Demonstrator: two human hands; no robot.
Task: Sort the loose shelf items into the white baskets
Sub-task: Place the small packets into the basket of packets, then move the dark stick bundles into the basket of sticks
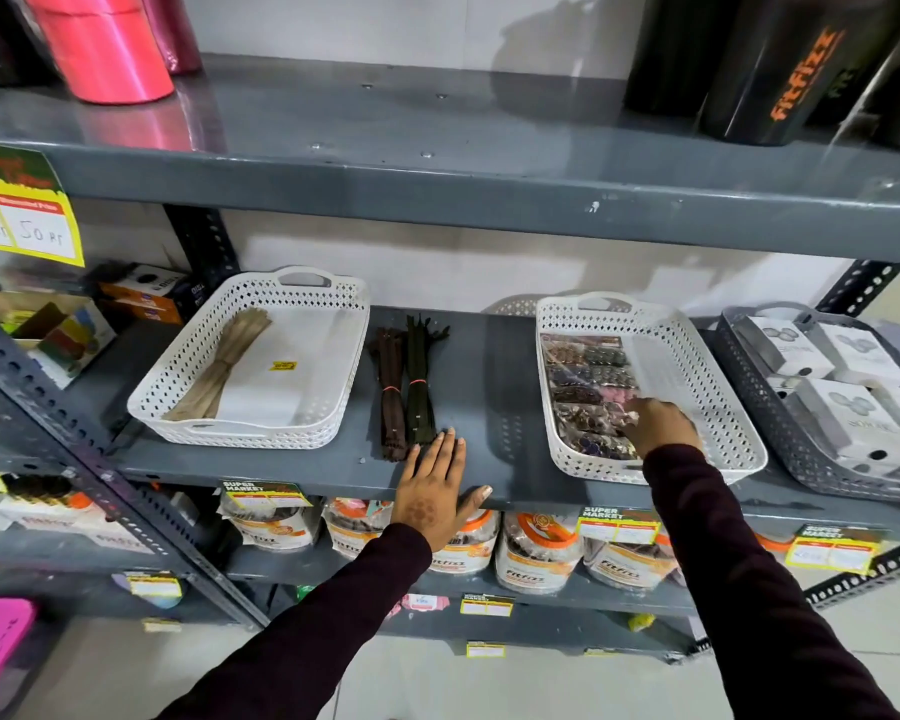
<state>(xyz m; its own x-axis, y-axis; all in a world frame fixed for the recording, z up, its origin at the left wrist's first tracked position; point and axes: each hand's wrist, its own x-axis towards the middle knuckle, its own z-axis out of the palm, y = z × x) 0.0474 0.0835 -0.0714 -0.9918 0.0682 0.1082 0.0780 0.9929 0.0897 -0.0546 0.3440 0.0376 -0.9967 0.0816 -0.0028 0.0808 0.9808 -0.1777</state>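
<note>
Two bundles lie loose on the grey shelf between the baskets: a brown bundle (392, 392) and a dark green bundle (419, 387), each tied with a red band. The left white basket (193, 356) holds a beige bundle (224, 368) and white paper. The right white basket (697, 356) holds several small packets of beads (585, 381). My left hand (435, 485) rests flat and open on the shelf edge, fingertips just short of the green bundle. My right hand (658, 426) reaches into the right basket, fingers down on a packet; whether it grips one is unclear.
A grey basket (749, 387) of white boxes stands at the far right. Pink ribbon rolls (105, 49) and black containers (780, 65) sit on the shelf above. Jars (533, 553) fill the shelf below. Boxes (141, 293) stand left of the white basket.
</note>
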